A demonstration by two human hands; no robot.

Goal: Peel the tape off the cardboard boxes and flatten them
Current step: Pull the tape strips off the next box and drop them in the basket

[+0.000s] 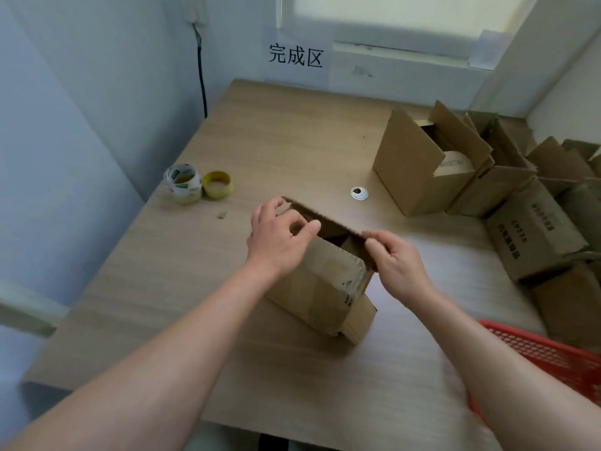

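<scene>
Head view, centre frame: my left hand (278, 237) and right hand (398, 263) both pinch the raised top flap of a cardboard box (320, 288) standing on the desk (292, 141).

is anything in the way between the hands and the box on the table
Nothing visible does. The left hand and right hand both grip the box at its open top. The tape rolls sit off to the left and the other boxes to the right, apart from it.
</scene>
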